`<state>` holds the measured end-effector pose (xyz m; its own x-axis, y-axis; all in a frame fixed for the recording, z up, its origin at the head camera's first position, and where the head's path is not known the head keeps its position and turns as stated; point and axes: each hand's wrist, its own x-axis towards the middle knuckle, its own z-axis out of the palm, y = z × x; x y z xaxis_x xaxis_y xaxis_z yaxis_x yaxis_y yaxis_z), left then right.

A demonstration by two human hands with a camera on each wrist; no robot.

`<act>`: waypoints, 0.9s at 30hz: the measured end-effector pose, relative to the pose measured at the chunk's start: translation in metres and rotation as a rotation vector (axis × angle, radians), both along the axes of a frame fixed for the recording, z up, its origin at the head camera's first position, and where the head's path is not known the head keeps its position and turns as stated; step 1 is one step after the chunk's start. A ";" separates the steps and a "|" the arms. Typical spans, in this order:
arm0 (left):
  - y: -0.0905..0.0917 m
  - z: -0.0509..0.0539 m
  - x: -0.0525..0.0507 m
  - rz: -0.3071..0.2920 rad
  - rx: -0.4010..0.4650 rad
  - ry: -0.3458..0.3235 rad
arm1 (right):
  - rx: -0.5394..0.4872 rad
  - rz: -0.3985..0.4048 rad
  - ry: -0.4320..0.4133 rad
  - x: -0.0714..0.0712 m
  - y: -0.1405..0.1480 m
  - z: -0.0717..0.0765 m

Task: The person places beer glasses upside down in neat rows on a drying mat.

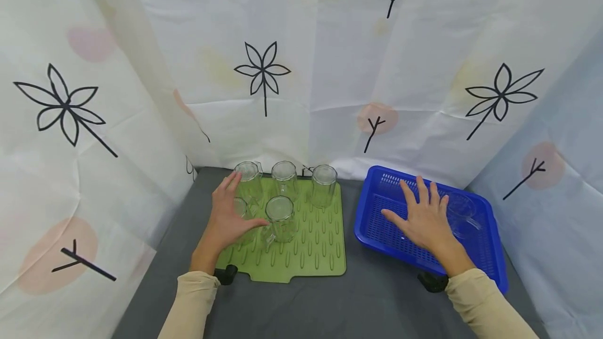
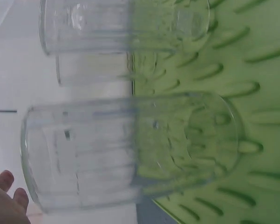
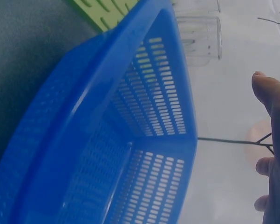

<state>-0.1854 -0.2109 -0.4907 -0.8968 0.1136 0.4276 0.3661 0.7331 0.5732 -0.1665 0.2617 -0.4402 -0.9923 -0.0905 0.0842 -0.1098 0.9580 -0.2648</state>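
Observation:
Several clear glass mugs stand on a green drying mat. My left hand (image 1: 229, 219), thumb and fingers spread apart, is over the mat's left side, beside a front-left mug (image 1: 241, 207) that it partly hides. Right of the thumb stands another mug (image 1: 280, 218); the back row holds a left mug (image 1: 248, 182), a middle mug (image 1: 285, 178) and a right mug (image 1: 323, 186). In the left wrist view a large mug (image 2: 130, 154) fills the middle. My right hand (image 1: 426, 221) hovers with spread fingers above a blue basket (image 1: 377, 245), where a glass mug (image 1: 464, 216) lies at the right.
The green drying mat (image 1: 306, 260) lies left of the basket on a dark grey table (image 1: 330, 307). White patterned cloth (image 1: 330, 67) hangs close behind and on both sides. A dark strap piece (image 1: 226, 274) sits at the left wrist.

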 end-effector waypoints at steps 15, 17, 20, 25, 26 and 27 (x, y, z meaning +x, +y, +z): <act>-0.047 -0.032 0.012 0.056 0.138 -0.430 | 0.042 -0.074 0.007 -0.015 0.027 -0.001; -0.049 -0.039 0.012 0.060 0.127 -0.454 | 0.058 -0.080 0.007 -0.018 0.031 -0.001; -0.051 -0.052 0.013 0.056 0.091 -0.459 | 0.083 -0.087 0.008 -0.022 0.037 0.000; -0.052 -0.067 0.014 0.053 0.037 -0.448 | 0.114 -0.117 -0.004 -0.030 0.054 -0.003; -0.052 -0.069 0.014 0.057 0.027 -0.445 | 0.115 -0.125 -0.010 -0.031 0.058 -0.004; -0.053 -0.071 0.015 0.063 0.006 -0.448 | 0.113 -0.131 -0.015 -0.032 0.062 -0.006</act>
